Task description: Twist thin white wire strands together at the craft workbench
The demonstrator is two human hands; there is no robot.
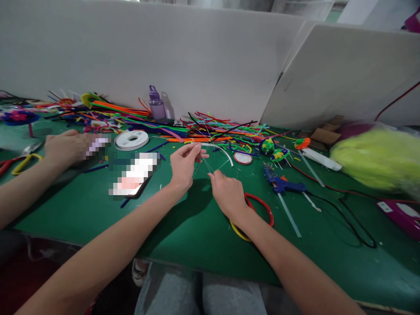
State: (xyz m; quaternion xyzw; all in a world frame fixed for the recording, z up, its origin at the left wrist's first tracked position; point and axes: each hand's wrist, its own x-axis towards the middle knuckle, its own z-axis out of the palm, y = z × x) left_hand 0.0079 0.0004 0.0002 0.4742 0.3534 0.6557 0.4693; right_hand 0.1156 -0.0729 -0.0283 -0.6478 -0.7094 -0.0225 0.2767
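Note:
Above the green table, my left hand (183, 165) pinches fine, pale threads between thumb and fingers. A white curved strip (227, 151) arcs out to the right just behind its fingertips; whether the hand grips the strip too, I cannot tell. My right hand (229, 191) is closed, thumb against forefinger, on the near end of the threads (202, 170), which stretch taut between both hands. Under my right wrist lie scissors with red and yellow handles (269, 211), partly covered. To the right rests a blue glue gun (287, 185) with a clear glue stick (290, 216) below it.
At left, a co-worker's hand (64, 148) rests near a phone (136, 173) and a white ribbon spool (131, 140). Colourful pipe cleaners (124, 111) and a purple bottle (157, 106) line the white partition (147, 48). A yellow bagged bundle (370, 157) sits right, beyond the glue gun's cord (349, 218).

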